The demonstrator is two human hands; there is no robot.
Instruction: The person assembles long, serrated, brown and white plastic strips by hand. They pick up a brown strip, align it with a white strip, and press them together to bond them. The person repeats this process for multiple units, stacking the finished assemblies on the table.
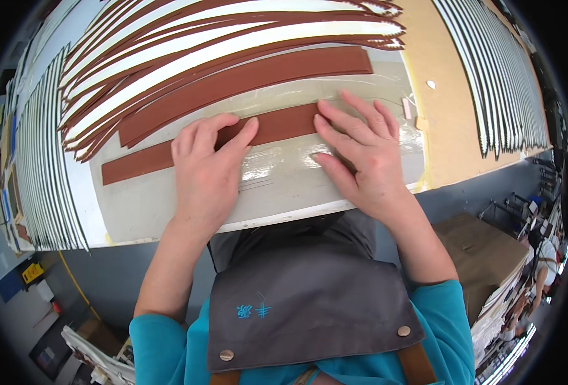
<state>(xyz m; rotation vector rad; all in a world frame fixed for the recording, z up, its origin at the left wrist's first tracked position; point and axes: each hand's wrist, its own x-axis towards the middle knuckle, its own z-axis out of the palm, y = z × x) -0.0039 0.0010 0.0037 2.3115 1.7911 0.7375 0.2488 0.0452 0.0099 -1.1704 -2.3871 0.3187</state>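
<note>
A narrow reddish-brown strip (282,125), leather-like, lies flat on a clear-topped grey work mat (168,200). My left hand (208,163) is curled over the strip's middle, its fingers bent toward the far edge and its thumb pressed on top. At the strip's right end is my right hand (368,151), open, with spread fingertips touching the end and the thumb lying apart on the mat. Just beyond, a second, wider brown strip (245,86) lies by itself. Behind it spread many long white strips with brown edges (232,54), fanned out and overlapping.
Dark-edged pale strips hang in rows at the left (50,154) and right (489,83) sides of the table. A tan board (450,122) covers the right part. A small pinkish block (406,108) sits by the mat's edge. A brown-covered stack (479,256) stands lower right.
</note>
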